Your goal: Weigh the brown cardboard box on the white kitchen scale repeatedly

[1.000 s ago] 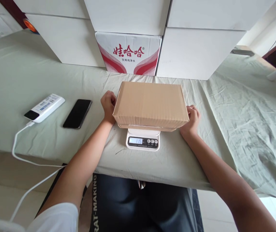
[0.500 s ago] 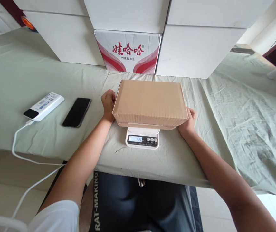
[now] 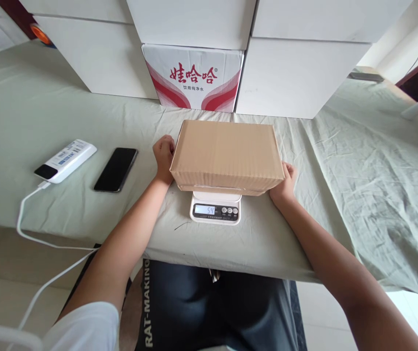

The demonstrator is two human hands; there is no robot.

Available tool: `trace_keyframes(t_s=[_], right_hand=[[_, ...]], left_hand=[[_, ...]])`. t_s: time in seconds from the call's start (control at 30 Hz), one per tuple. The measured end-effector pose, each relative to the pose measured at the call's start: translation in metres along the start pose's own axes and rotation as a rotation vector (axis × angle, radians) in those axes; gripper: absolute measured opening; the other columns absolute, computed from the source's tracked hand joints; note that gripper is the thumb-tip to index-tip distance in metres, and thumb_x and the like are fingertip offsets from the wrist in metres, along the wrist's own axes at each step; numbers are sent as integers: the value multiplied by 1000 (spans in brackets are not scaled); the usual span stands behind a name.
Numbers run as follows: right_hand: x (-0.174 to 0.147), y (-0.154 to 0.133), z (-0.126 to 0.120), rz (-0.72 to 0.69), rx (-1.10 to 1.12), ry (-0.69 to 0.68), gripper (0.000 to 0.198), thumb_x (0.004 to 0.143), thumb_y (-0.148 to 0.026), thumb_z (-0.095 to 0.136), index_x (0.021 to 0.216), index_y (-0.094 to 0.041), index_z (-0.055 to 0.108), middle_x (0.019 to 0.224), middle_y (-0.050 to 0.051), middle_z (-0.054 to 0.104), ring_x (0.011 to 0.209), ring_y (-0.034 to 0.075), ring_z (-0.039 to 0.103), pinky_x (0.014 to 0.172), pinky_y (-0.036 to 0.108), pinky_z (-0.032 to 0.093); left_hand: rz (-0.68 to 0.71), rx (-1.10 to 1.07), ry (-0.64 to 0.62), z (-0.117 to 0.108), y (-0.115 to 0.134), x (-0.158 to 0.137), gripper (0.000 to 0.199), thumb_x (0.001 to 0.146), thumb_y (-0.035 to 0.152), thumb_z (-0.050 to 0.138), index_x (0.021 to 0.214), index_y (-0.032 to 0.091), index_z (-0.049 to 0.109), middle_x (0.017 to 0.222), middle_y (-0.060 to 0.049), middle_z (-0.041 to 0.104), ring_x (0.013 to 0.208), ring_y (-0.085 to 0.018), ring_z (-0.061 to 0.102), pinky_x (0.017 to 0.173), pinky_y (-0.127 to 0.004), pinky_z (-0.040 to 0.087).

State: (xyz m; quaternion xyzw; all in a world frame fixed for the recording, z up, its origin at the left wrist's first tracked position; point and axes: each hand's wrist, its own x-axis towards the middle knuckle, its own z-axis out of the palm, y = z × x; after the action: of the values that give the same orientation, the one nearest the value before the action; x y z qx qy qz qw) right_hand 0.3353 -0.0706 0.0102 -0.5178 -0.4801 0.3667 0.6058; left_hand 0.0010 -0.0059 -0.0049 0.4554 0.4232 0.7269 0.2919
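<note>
A brown cardboard box (image 3: 227,148) rests on a white digital scale (image 3: 216,222), covering most of its platform. The scale's lit display shows what looks like 54. At the box's left side, my left hand (image 3: 164,155) lies on the cloth, fingers curled into a loose fist. My right hand (image 3: 285,185) is at the near right corner, also curled closed, its thumb side partly behind the box edge. Both hands are right beside the box; whether they touch it I cannot tell. Neither one wraps round it.
To the left lie a black phone (image 3: 116,169) and a white power bank (image 3: 65,161) with a white cable (image 3: 21,214) hanging over the table edge. Stacked white cartons (image 3: 278,78) stand behind the box, one with red print (image 3: 194,78). A wrinkled green cloth (image 3: 340,161) covers the table.
</note>
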Motion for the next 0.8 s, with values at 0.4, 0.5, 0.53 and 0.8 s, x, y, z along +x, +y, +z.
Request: trace_keyframes(t_s=[0.4, 0.5, 0.53, 0.8], right_hand=[[0, 2, 0, 16, 17, -7, 54, 81, -47, 73, 57, -26, 30, 62, -6, 20, 63, 11, 16, 57, 30, 18], [0, 3, 0, 17, 23, -14, 53, 81, -49, 74, 58, -26, 33, 63, -6, 21, 63, 11, 16, 57, 31, 19], [0, 4, 0, 16, 22, -17, 53, 81, -50, 75, 58, -26, 33, 64, -6, 21, 63, 11, 17, 57, 31, 19], [3, 11, -2, -5, -27, -17, 60, 83, -59, 76, 57, -26, 33, 63, -5, 23, 65, 12, 19, 57, 30, 20]], left_hand=[[-22, -46, 9, -1, -5, 1, 50, 101, 11, 56, 63, 25, 26, 63, 6, 23, 62, -13, 22, 63, -34, 22], [-17, -37, -3, -2, -8, 1, 52, 103, 14, 58, 64, 25, 26, 63, 5, 24, 63, -13, 23, 64, -34, 22], [-15, -35, -6, -3, -9, 1, 52, 103, 14, 58, 64, 25, 26, 63, 5, 24, 63, -13, 23, 64, -34, 22], [-39, -3, -3, -2, -6, -1, 53, 102, 18, 63, 64, 24, 26, 63, 5, 24, 65, -13, 20, 64, -35, 20]])
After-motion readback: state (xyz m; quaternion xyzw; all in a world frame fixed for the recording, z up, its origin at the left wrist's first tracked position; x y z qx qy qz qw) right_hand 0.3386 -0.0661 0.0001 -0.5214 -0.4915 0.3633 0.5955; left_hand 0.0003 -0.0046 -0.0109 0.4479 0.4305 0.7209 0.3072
